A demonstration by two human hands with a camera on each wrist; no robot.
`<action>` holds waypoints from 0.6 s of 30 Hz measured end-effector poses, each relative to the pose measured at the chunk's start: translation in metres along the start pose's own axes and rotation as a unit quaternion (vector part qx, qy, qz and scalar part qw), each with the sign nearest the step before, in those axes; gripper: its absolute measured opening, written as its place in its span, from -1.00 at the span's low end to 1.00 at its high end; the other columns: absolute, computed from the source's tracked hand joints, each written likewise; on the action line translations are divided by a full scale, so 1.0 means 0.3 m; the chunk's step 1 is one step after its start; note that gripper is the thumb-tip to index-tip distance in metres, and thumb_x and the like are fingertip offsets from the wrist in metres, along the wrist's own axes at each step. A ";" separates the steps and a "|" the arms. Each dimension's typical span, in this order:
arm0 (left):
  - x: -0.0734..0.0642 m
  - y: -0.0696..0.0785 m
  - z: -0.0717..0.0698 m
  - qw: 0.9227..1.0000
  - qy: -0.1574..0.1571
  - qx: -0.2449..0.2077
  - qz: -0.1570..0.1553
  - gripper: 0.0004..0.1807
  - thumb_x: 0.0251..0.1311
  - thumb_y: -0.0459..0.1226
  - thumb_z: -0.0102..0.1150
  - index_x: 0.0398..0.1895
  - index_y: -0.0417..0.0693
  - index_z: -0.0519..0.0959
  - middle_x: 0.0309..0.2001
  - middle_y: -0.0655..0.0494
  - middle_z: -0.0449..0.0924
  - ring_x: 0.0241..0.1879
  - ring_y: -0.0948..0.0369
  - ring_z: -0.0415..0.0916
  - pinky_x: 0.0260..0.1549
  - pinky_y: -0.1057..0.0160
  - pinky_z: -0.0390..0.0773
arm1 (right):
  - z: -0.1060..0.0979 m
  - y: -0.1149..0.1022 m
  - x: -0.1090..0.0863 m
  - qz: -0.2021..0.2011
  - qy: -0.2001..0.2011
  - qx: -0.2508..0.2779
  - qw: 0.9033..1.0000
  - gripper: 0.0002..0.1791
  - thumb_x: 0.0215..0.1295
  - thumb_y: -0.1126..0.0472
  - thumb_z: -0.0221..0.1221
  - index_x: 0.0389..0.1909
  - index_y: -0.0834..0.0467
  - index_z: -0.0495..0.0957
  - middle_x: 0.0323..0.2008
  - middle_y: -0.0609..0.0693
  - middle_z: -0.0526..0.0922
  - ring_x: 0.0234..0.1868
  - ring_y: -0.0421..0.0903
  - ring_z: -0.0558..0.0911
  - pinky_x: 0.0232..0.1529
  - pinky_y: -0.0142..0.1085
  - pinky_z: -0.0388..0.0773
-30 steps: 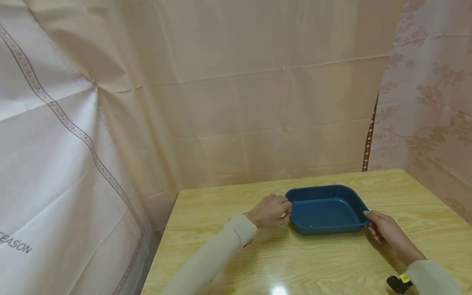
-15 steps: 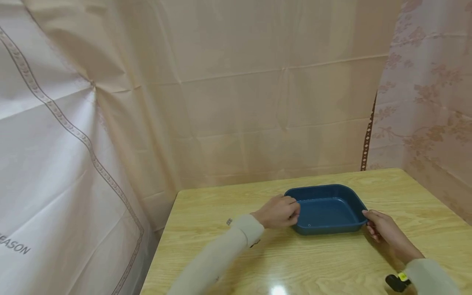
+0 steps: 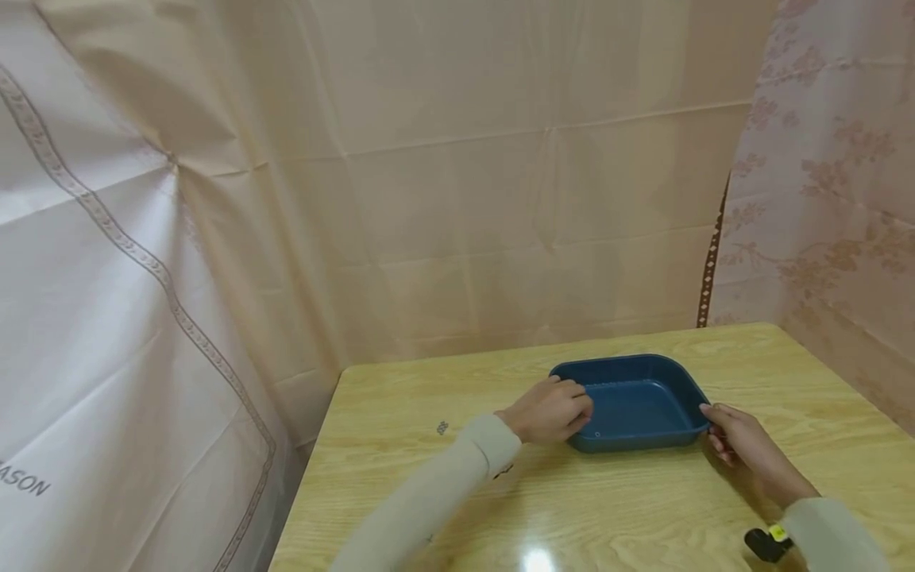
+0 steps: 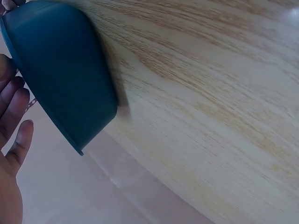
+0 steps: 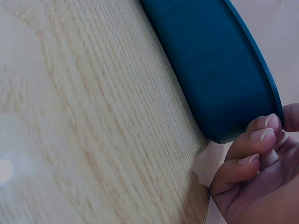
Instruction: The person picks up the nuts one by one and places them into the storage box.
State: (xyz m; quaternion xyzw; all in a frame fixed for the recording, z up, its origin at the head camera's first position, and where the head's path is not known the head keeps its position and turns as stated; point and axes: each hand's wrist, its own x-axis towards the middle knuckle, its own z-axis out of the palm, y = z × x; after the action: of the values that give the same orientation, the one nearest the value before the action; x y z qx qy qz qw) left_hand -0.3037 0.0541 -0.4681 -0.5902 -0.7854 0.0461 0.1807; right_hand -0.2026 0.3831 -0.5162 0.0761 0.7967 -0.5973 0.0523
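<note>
A dark blue rectangular plastic tray [image 3: 643,445] sits on the wood-grain table. My right hand [image 3: 743,445] pinches the rim at its right end, thumb on top. In the right wrist view, the right fingers [image 5: 247,144] curl beneath that corner. My left hand [image 3: 550,409] is over the tray's left end, knuckles up and fingers bent. In the left wrist view, its fingertips [image 4: 18,95] are beside the rim; I cannot tell whether they pinch something small. A tiny pale ring [image 3: 597,434] shows near the tray's front left.
Left of the tray, a small cluster of grey ring-like shapes [image 3: 442,427] lies on the table [image 3: 608,516]. A black and yellow piece [image 3: 768,544] is at the right sleeve. Beige curtains [image 3: 443,199] hang behind the table and along its sides.
My left hand has moved right, from the tray's left edge to over its inside, uncovering the grey cluster on the table. The right hand keeps its hold on the rim.
</note>
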 end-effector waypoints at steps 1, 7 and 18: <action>0.002 0.002 -0.002 1.000 0.001 0.000 0.000 -0.83 0.53 -0.12 0.10 -0.11 0.21 0.70 -0.17 0.35 0.66 -0.14 0.38 0.55 -0.15 0.41 0.46 | -0.001 0.001 0.000 0.000 0.000 -0.001 1.000 -0.49 0.68 -0.15 -0.18 -0.44 0.11 0.26 -0.57 -0.09 0.35 -0.60 -0.20 0.33 -0.55 -0.29 0.39; 0.013 0.015 -0.007 1.000 -0.005 0.001 0.004 -0.84 0.53 -0.12 0.11 -0.07 0.21 0.70 -0.14 0.35 0.66 -0.11 0.39 0.55 -0.15 0.42 0.44 | 0.001 0.001 -0.001 -0.002 0.003 0.000 1.000 -0.50 0.69 -0.12 -0.18 -0.45 0.11 0.25 -0.59 -0.09 0.34 -0.61 -0.20 0.32 -0.56 -0.29 0.39; 0.034 0.029 0.002 1.000 -0.009 0.006 0.008 -0.86 0.51 -0.09 0.14 -0.08 0.22 0.70 -0.15 0.38 0.65 -0.14 0.42 0.53 -0.20 0.42 0.39 | 0.003 -0.014 -0.006 -0.007 0.010 0.005 1.000 -0.52 0.68 -0.09 -0.16 -0.47 0.09 0.25 -0.59 -0.10 0.34 -0.61 -0.21 0.33 -0.56 -0.32 0.40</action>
State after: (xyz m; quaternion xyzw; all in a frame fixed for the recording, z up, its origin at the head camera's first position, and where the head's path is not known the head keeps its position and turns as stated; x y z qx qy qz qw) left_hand -0.2984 0.0666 -0.4688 -0.5948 -0.7820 0.0578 0.1769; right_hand -0.2015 0.3808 -0.5120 0.0773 0.7944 -0.6012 0.0397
